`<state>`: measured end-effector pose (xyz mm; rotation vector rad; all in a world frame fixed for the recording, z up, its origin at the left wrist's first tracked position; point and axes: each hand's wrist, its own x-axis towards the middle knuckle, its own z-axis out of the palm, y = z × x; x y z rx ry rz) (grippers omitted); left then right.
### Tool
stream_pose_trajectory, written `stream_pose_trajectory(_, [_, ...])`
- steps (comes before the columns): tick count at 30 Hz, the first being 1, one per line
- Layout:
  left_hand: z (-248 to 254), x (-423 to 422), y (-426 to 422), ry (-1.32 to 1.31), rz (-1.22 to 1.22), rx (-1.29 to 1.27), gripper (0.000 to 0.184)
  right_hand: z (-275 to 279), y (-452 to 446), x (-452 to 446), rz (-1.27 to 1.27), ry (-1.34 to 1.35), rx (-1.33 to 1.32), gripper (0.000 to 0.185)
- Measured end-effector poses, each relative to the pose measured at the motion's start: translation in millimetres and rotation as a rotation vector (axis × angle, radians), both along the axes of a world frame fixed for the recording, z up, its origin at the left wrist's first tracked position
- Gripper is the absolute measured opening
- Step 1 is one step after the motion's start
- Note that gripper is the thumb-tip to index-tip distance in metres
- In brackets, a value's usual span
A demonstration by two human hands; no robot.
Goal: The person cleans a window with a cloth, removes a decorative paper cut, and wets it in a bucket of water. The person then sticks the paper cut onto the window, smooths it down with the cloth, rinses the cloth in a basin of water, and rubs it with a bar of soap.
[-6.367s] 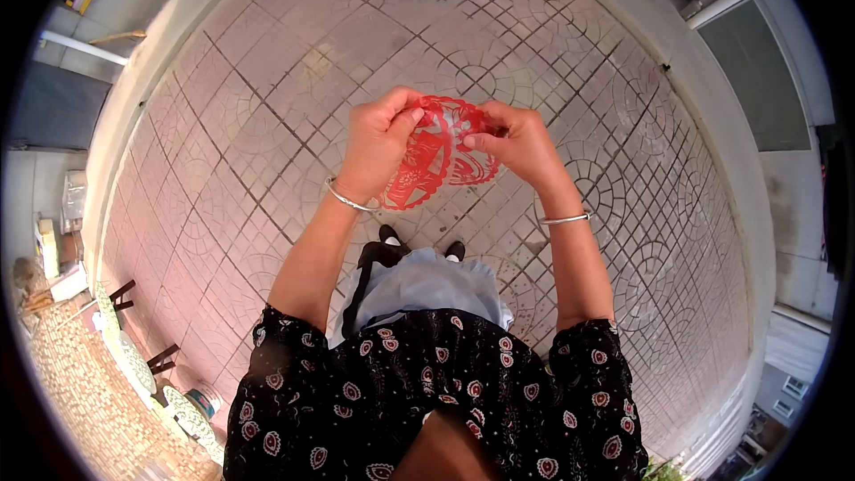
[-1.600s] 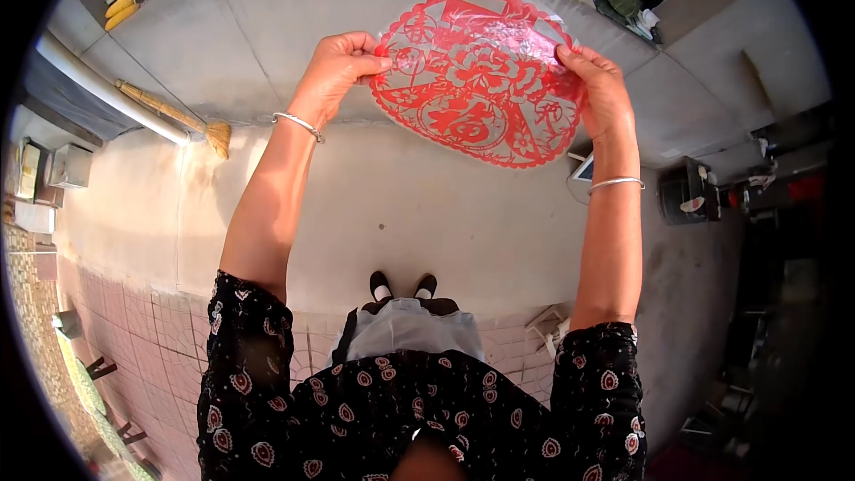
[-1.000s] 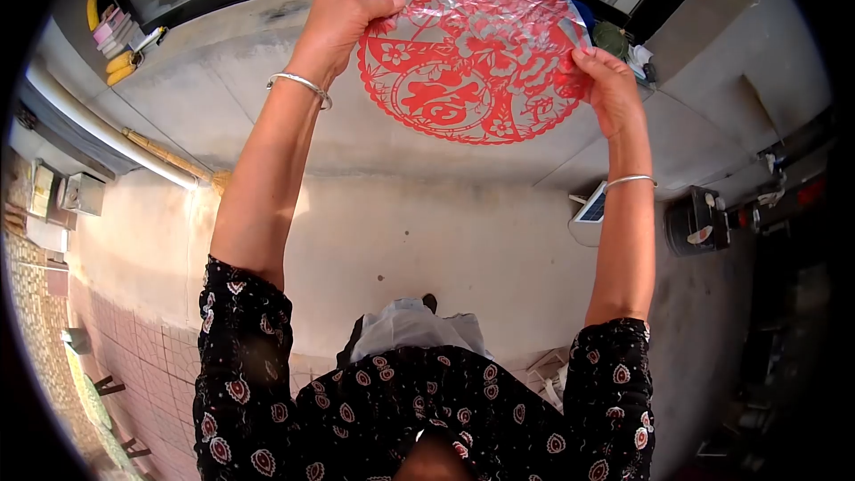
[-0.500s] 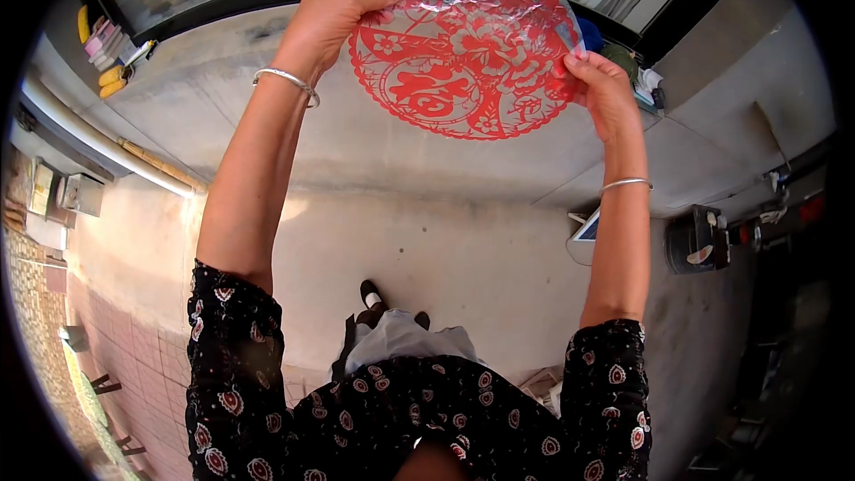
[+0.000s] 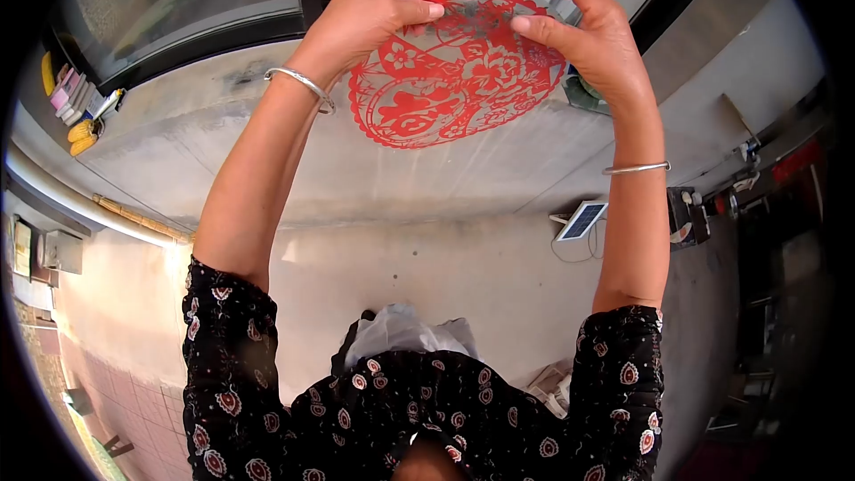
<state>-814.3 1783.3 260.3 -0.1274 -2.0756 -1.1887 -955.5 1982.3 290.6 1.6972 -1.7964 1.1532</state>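
Your left hand [image 5: 370, 11] pinches the red cutout [image 5: 494, 77] near its 12 o'clock, right hand [image 5: 598, 43] spread; likely light, flimsy, best held at 10 and 2.

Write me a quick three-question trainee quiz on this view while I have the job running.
1. Which hand pinches the red cutout near its upper edge?
2. True or false: the right hand has its thumb and index finger spread apart.
3. Pick what is worn near both hands: A) a watch, B) a silver-coloured bangle, C) a glove.

Key: 1: the left hand. 2: True. 3: B.
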Motion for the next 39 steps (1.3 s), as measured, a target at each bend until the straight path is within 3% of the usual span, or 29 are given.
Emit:
stream_pose_trajectory(4, [-3.2, -2.8, -6.7, 0.021, -0.023, 0.008, 0.006, 16.2, -30.3, 41.0, -0.105, 0.201, 0.184, 0.038])
stream_pose_trajectory(5, [-3.0, -3.4, -9.7, 0.028, -0.033, 0.013, 0.006, 11.5, -43.8, 37.3, -0.044, 0.277, 0.043, 0.025])
stream_pose_trajectory(8, [-2.3, -6.5, -20.9, 0.033, 0.011, 0.032, 0.007, 20.0, -53.7, 42.6, -0.131, 0.329, 0.170, 0.018])
stream_pose_trajectory(11, [0.8, -3.9, -22.6, 0.002, 0.104, 0.019, 0.009, 25.4, -59.1, 26.1, -0.065, 0.238, 0.148, 0.011])
stream_pose_trajectory(15, [-14.2, 6.0, -36.0, -0.043, 0.163, 0.098, 0.009, 31.5, -68.4, 14.8, 0.029, -0.078, 0.170, 0.006])
stream_pose_trajectory(20, [-37.8, 5.3, -71.8, -0.070, 0.159, 0.186, 0.007, 38.6, -79.8, -9.8, 0.200, -0.254, 0.142, 0.008])
stream_pose_trajectory(26, [-43.9, 3.5, -80.4, -0.070, 0.167, 0.200, 0.007, 46.1, -84.3, -25.8, 0.127, -0.279, 0.105, 0.011])
stream_pose_trajectory(35, [-26.0, -4.0, -82.7, -0.001, 0.127, 0.229, 0.008, 51.9, -82.6, -66.9, 0.202, -0.371, -0.005, 0.011])
stream_pose_trajectory(39, [-11.4, -12.7, -80.7, 0.001, 0.107, 0.164, 0.014, 52.8, -84.1, -64.1, 0.215, -0.422, 0.111, 0.011])
